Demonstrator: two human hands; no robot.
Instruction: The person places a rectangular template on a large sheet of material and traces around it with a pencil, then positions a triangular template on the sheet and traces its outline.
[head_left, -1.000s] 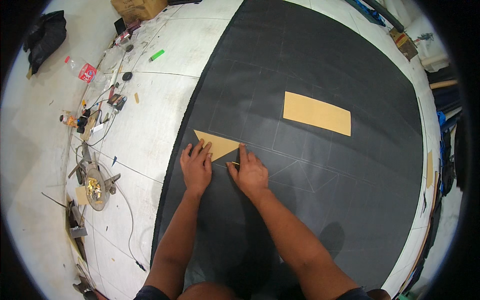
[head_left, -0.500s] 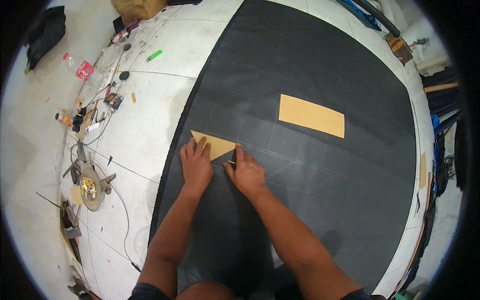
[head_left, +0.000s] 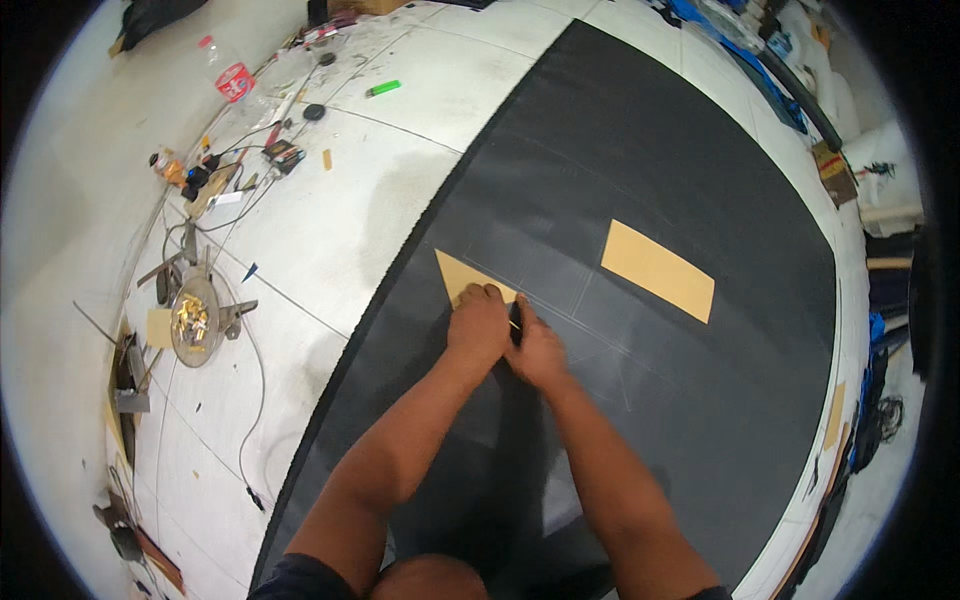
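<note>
A tan cardboard triangle [head_left: 459, 274] lies on a large sheet of black fabric [head_left: 700, 420] marked with thin pale lines. My left hand [head_left: 479, 322] holds the triangle down, its bent fingers bunched on the card's right part and hiding some of it. Close against it, at the triangle's right corner, my right hand [head_left: 538, 345] is closed in a pinch round a thin pencil-like stick [head_left: 515, 325], mostly hidden by the fingers. Farther right on the fabric rests a tan cardboard rectangle [head_left: 658, 271], touched by neither hand.
White floor tiles [head_left: 400, 150] border the fabric on the left. There stand a round metal dish [head_left: 195, 322] of small yellowish bits, a clear bottle [head_left: 234, 80], a green lighter [head_left: 383, 88] and tangled cables [head_left: 263, 400]. Dark bundles [head_left: 888, 290] line the right side.
My view has shifted, with the scene turned slightly. My left hand has slid along the triangle toward its right corner, up against my right hand, uncovering the triangle's left part.
</note>
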